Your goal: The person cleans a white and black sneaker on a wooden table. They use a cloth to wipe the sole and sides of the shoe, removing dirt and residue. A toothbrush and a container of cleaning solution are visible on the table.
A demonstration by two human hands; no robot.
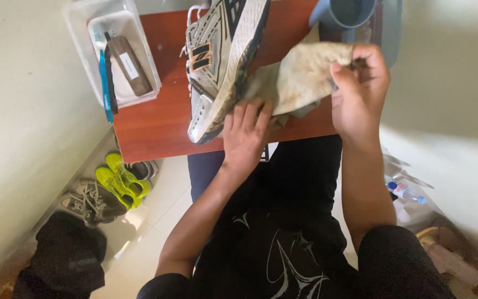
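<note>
At the centre of the frame the left hand [244, 135] lies flat, fingers spread, pressing the heel of a grey and white sneaker [219, 66] tipped on its side on the red-brown table [150, 124]. The right hand [360, 88], upper right, pinches a stained beige cloth [300, 77] bunched against the sole. Upper left sits a clear plastic tray [92, 50] holding a brown brush [131, 65] with a white rectangular label. A blue bucket [349, 14] stands at the top edge.

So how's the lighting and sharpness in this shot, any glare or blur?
Head view: daylight washes out the floor at right and the plastic tray; the right hand gripping the cloth looks slightly motion-blurred; the left hand and grey sneaker are sharper; edges bend from the wide lens.
</note>
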